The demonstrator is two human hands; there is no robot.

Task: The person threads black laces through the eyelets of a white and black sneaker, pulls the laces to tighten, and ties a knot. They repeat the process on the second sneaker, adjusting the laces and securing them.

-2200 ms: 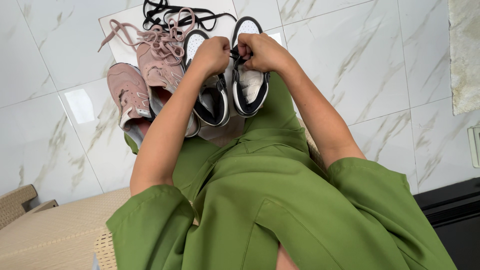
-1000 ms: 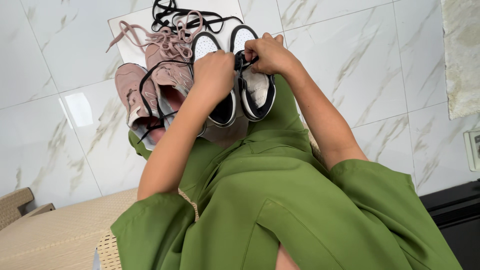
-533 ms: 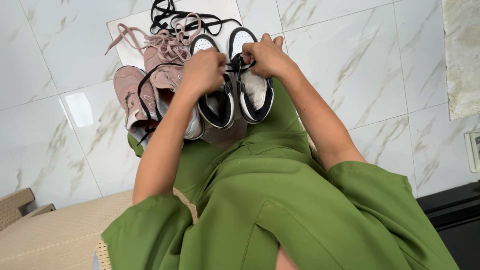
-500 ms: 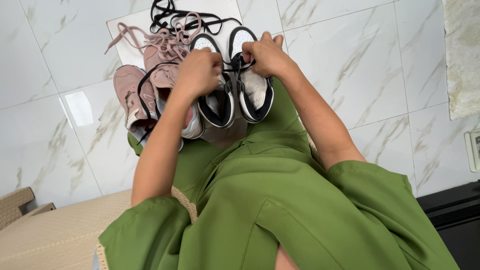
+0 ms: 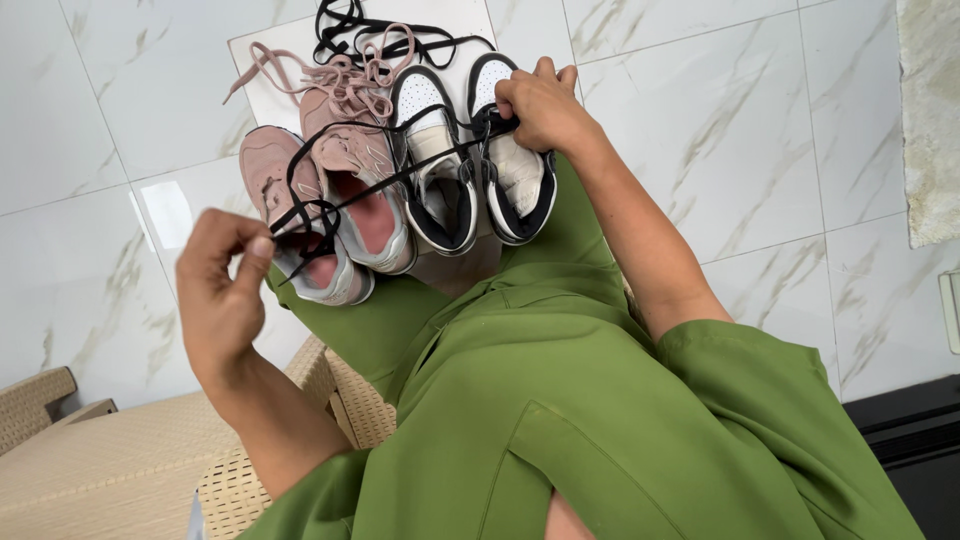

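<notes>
A: What do you see from the head camera?

B: The left hand (image 5: 222, 290) is out at about 9 o'clock. Its fingers (image 5: 262, 247) are pressed together, pinching a black lace (image 5: 372, 186) near its end. The lace runs tight across to a black and white shoe (image 5: 516, 170) at 12 o'clock.

A: And the right hand (image 5: 540, 105)?

B: It sits on that shoe. Its fingers are curled and pressed down on the front of the shoe, right where the lace goes in. I cannot tell if they pinch the lace too.

A: What else is there?

B: The other black and white shoe (image 5: 437, 170) is just beside it. Two pink shoes (image 5: 340, 190) lie next to that one, more toward 10 o'clock. The lace goes over them. A second black lace (image 5: 385, 28) lies loose at 12 o'clock. All of it sits on a white board (image 5: 262, 90) on the floor (image 5: 760, 130). A woven chair (image 5: 110, 470) is at 7 o'clock.

A: How do you pull a lace well?

B: I think you hold the shoe still. Pull slow and straight, so the lace does not catch on the pink shoes. Keep the pinch tight near the end.
</notes>
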